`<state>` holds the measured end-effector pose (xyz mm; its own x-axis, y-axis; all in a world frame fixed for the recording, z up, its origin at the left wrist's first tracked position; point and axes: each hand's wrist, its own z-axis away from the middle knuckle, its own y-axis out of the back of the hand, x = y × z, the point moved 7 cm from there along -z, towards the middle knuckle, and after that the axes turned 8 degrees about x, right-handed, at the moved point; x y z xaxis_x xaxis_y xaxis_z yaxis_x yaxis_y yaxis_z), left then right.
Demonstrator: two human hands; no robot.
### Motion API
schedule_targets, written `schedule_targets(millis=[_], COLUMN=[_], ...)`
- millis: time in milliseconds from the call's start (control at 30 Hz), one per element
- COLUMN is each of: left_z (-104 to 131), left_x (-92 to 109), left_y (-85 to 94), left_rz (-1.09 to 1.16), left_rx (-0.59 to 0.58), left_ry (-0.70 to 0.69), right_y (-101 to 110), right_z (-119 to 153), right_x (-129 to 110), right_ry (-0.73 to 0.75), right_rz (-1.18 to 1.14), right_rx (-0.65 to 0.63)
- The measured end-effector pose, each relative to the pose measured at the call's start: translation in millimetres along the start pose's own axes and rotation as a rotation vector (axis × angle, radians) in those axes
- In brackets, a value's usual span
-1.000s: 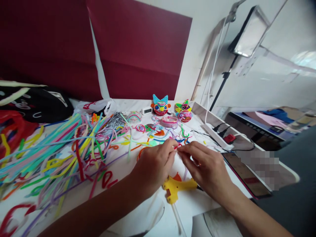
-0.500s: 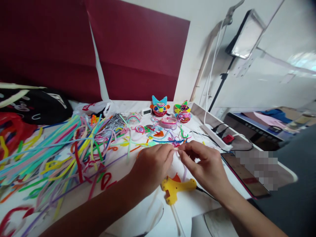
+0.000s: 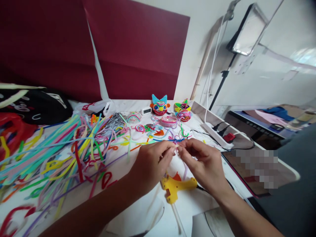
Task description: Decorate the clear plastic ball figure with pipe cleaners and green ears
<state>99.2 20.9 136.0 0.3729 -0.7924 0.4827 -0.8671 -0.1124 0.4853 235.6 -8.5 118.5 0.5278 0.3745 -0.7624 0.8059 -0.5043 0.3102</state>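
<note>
My left hand (image 3: 154, 161) and my right hand (image 3: 203, 161) meet fingertip to fingertip above the middle of the white table. Both pinch a small pale piece (image 3: 176, 148), mostly covered by the fingers; a lilac strip (image 3: 185, 171) hangs just below. Under the hands lies a yellow glue gun (image 3: 177, 187) with a clear stick (image 3: 177, 215) pointing toward me. Beyond the fingers are bent pipe cleaners and a pink-rimmed round piece (image 3: 169, 121). Farther back stands a blue-eared pipe-cleaner head (image 3: 160, 106), with a yellow-green one (image 3: 183, 110) to its right.
Many coloured pipe cleaners (image 3: 66, 148) spread over the left side. A black bag (image 3: 37, 107) lies behind them. On the right are a power strip (image 3: 218, 135), its cables and a dark tablet (image 3: 249, 172). A small white clock (image 3: 146, 111) stands at the back.
The fingertips have shifted slightly upward in view, and my left thumb is bent farther from the index finger. The glue gun lies as before.
</note>
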Motion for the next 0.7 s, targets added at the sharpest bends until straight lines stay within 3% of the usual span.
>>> schedule_targets(millis=[267,467,700], left_z=[5,2,5], left_x=[5,1,-17], left_y=[0.2,4.9,-4.4], left_rz=[-0.207,-0.08,0.164], left_rx=[0.058,0.057,-0.003], left_ry=[-0.138,-0.007,0.243], right_y=[-3,-10,-14], right_z=[-1,-1,0], right_x=[10,12,23], right_ry=[-0.206,-0.372,-0.446], right_rz=[-0.177,-0.331,-0.459], right_rx=[-0.083,-0.161,-0.212])
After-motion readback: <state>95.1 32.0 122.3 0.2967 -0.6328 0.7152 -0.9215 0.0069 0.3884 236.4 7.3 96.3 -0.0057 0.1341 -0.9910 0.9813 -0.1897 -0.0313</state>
